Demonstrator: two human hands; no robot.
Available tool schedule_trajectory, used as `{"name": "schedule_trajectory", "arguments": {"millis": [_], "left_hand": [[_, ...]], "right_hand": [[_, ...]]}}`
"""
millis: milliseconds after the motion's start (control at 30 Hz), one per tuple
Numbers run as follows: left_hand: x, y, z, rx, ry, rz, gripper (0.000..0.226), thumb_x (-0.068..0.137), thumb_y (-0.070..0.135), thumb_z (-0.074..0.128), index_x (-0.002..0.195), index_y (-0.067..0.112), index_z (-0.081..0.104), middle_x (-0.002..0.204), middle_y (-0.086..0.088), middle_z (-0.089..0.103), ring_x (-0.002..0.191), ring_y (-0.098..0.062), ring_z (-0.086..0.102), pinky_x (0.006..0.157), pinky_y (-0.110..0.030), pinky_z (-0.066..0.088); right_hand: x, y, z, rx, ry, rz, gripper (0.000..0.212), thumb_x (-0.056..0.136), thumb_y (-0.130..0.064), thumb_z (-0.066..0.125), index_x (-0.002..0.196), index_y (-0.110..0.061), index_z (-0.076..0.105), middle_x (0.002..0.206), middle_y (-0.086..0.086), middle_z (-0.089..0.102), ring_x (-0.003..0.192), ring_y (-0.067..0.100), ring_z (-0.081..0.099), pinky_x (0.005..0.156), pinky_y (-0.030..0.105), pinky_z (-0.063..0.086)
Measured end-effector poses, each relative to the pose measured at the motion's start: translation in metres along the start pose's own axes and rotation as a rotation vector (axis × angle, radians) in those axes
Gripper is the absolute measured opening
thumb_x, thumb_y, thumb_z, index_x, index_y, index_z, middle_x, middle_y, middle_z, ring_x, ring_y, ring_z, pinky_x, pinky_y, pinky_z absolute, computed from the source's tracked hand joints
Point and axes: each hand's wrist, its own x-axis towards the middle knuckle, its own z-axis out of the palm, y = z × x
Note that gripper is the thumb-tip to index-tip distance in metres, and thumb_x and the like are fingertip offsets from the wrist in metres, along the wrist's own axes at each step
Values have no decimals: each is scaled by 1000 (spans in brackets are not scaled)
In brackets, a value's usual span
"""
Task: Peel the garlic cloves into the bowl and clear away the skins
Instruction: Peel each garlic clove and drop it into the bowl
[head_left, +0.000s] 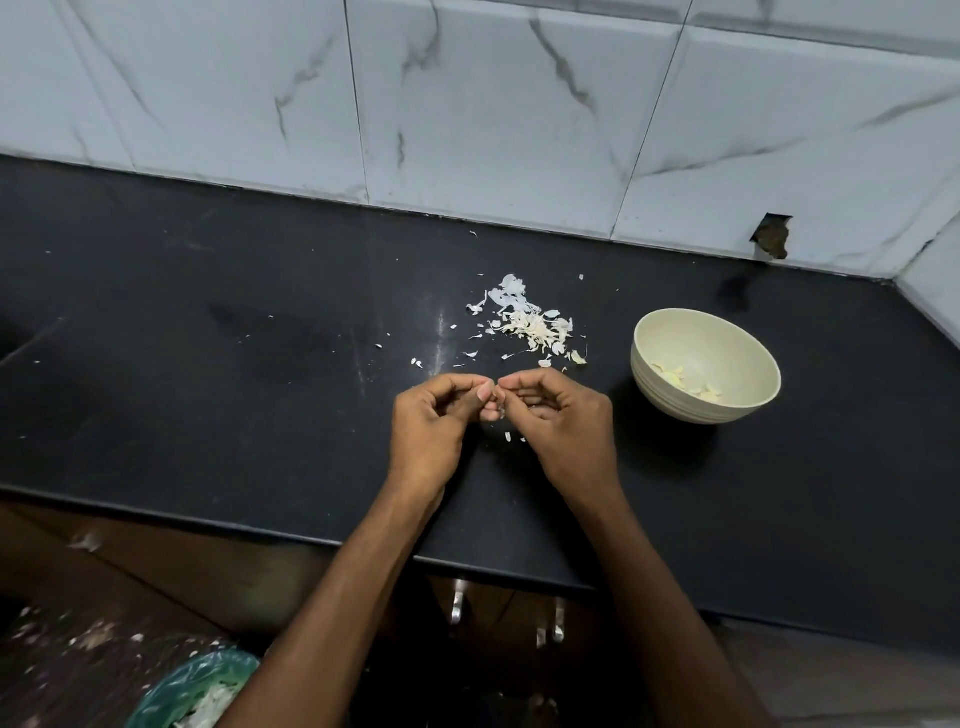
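Observation:
Over the black counter (208, 338) my left hand (434, 426) and my right hand (558, 421) meet fingertip to fingertip. Between them they pinch a small garlic clove (498, 402), mostly hidden by the fingers. A pile of pale garlic skins (530, 325) lies on the counter just beyond my hands. A few skin scraps (509, 437) lie under them. To the right stands a cream bowl (670, 395) with several peeled cloves (685, 384) at its bottom.
A marble-tiled wall (493, 114) runs along the back and turns a corner at the far right. Below the counter's front edge, at bottom left, a green bag-lined bin (197, 691) holds skins. Cabinet handles (556, 623) show under the counter.

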Motion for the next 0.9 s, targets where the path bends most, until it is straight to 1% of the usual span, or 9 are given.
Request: {"name": "schedule_trajectory", "arguments": {"millis": [100, 267, 333, 433, 533, 733, 800, 867, 900], "left_hand": [[-1, 1, 1, 19, 13, 12, 9, 91, -1, 74, 100, 1, 77, 86, -15, 78, 76, -18, 74, 77, -28, 59], [-3, 1, 2, 53, 11, 41, 10, 91, 0, 75, 101, 1, 78, 86, -13, 79, 78, -19, 75, 77, -25, 60], [-3, 2, 2, 49, 6, 49, 10, 91, -1, 75, 101, 0, 78, 86, -13, 79, 78, -18, 75, 76, -24, 59], [-4, 2, 1, 31, 1, 61, 11, 91, -1, 75, 102, -2, 78, 87, -15, 79, 77, -18, 75, 74, -23, 59], [-3, 1, -1, 33, -3, 64, 12, 91, 1, 75, 103, -1, 78, 91, -15, 79, 84, -23, 76, 80, -28, 60], [-3, 5, 0, -93, 7, -1, 15, 90, 0, 75, 105, -4, 76, 96, -21, 77, 87, -26, 74, 90, -38, 60], [-2, 5, -1, -150, 25, -34, 16, 90, 0, 74, 106, -6, 75, 92, -21, 76, 82, -25, 72, 88, -37, 59], [-2, 5, -2, -179, 33, -50, 17, 90, 0, 74, 106, -7, 74, 88, -20, 75, 79, -24, 69, 86, -36, 58], [-2, 6, -2, -177, 30, -51, 17, 91, 0, 74, 106, -7, 74, 88, -20, 75, 78, -24, 69, 84, -35, 59]], "right_hand": [[0, -1, -1, -19, 13, -16, 13, 90, -3, 78, 101, -9, 79, 86, -3, 80, 81, 12, 78, 82, 32, 63], [0, -3, -1, -2, 42, -32, 12, 87, -1, 80, 98, -6, 77, 80, -2, 79, 75, 11, 78, 75, 21, 60], [0, -2, -1, 30, 54, -15, 13, 87, 1, 80, 98, -4, 76, 81, 0, 79, 75, 14, 78, 75, 22, 60], [2, -1, 0, 112, 58, 50, 16, 86, 2, 80, 100, -4, 75, 86, 5, 80, 78, 20, 79, 78, 29, 62], [4, -2, -3, 217, 50, 153, 18, 87, 4, 79, 104, -2, 74, 89, 10, 80, 84, 26, 79, 82, 35, 64], [6, -4, -2, 358, 78, 228, 17, 90, 7, 74, 106, 4, 72, 91, 19, 79, 83, 24, 78, 77, 28, 63], [8, 2, -3, 246, 111, 197, 14, 93, 6, 69, 104, -1, 74, 93, 14, 79, 86, 20, 78, 81, 29, 63], [7, 7, -6, -26, 121, 43, 25, 95, 4, 60, 103, -9, 78, 100, 2, 79, 94, 14, 77, 90, 35, 62], [6, 7, -7, -146, 91, -55, 28, 93, 2, 58, 106, -12, 79, 105, -2, 78, 98, 11, 75, 93, 37, 60]]}}
